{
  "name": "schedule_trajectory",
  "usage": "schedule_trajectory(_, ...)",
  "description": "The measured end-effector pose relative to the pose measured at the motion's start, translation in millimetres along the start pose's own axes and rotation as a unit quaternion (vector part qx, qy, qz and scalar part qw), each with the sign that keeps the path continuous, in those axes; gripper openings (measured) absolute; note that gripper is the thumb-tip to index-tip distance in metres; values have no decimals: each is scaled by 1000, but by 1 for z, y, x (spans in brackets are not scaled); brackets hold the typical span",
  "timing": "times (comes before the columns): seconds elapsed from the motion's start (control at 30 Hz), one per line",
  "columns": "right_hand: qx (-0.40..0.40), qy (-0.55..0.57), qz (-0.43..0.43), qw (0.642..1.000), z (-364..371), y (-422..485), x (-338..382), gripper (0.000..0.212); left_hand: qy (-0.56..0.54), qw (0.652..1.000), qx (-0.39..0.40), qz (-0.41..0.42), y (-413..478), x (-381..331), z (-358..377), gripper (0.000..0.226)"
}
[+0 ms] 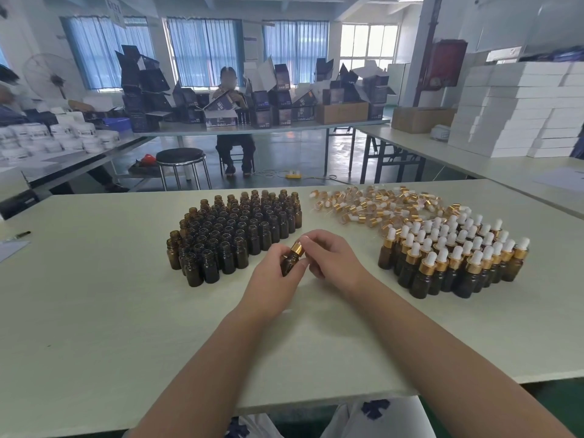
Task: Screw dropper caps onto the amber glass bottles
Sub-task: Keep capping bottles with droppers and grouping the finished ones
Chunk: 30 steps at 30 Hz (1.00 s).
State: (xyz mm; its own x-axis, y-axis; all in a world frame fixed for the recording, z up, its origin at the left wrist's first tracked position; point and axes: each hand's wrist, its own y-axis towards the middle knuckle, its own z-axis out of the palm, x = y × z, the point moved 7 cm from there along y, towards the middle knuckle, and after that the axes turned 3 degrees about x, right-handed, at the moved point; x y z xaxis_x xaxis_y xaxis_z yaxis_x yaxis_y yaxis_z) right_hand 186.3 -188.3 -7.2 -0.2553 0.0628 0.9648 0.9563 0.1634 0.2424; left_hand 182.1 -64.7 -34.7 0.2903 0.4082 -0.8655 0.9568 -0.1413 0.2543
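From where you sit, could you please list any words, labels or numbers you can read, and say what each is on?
None can be read.
Hanging sign: characters too blurred.
Dark printed boxes: print too small.
White jars: labels blurred.
Amber bottles: no labels visible.

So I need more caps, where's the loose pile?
The loose caps lie at the table's far right, behind the capped bottles.

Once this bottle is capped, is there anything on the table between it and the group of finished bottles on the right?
Nothing visible. The bottle, held by the left hand and right hand, is separated from the capped bottles only by bare table. The loose caps lie farther back.
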Motion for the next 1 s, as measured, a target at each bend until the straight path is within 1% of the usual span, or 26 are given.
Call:
schedule_trajectory(0.07,-12,-11,-3,1000,-3,1,-1,13,0,1000,1,-2,0,1,0,17)
schedule_trajectory(0.13,-22,-25,-7,999,-7,2,-1,10,-3,1000,1,-1,0,1,0,18)
schedule_trajectory(0.5,-14,-98,-26,995,-11,7,-5,10,5,1000,-1,2,-3,-4,-2,21)
schedule_trajectory(0.6,-10,-127,-27,991,-12,7,-6,15,10,1000,3,7,-3,-6,-1,21)
schedule_trajectory(0.7,-4,-124,-30,992,-12,7,-6,21,17,1000,10,8,-3,-6,-1,23)
schedule_trajectory(0.9,-27,-191,-27,981,-15,6,-6,47,29,999,21,19,-4,-8,2,19)
schedule_trajectory(1.0,-27,-165,-6,986,-14,5,-8,53,23,999,22,25,-4,-8,2,18)
